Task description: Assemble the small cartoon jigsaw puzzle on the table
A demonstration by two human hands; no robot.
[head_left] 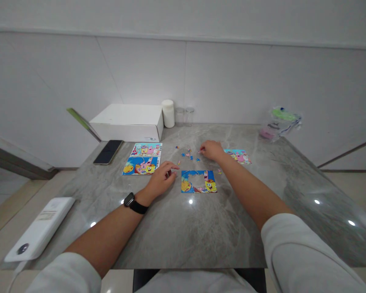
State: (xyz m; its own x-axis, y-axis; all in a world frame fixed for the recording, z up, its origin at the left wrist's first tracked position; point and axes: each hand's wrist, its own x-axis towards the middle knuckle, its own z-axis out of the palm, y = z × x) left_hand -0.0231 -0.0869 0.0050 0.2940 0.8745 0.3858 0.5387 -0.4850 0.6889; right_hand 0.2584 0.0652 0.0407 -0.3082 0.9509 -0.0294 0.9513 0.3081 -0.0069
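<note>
A jigsaw puzzle [213,176] lies on the grey marbled table, its blue and yellow cartoon border joined around an open middle. Beyond it several loose puzzle pieces [191,157] are scattered. My right hand [212,149] reaches over to their right side, fingertips pinched low at the table on what looks like a small puzzle piece, mostly hidden by the fingers. Just left of the puzzle rests my left hand [164,177], its fingers loosely bent and apart, holding nothing. One more loose piece lies right of the puzzle, near my right forearm.
Left of my hands is a cartoon picture sheet [142,159]; another assembled-looking picture [242,156] sits beyond my right forearm. A phone [108,152], white box [126,118], white bottle [168,114], glass jars [189,117], plastic bag [280,122] and white power bank [41,228] surround them.
</note>
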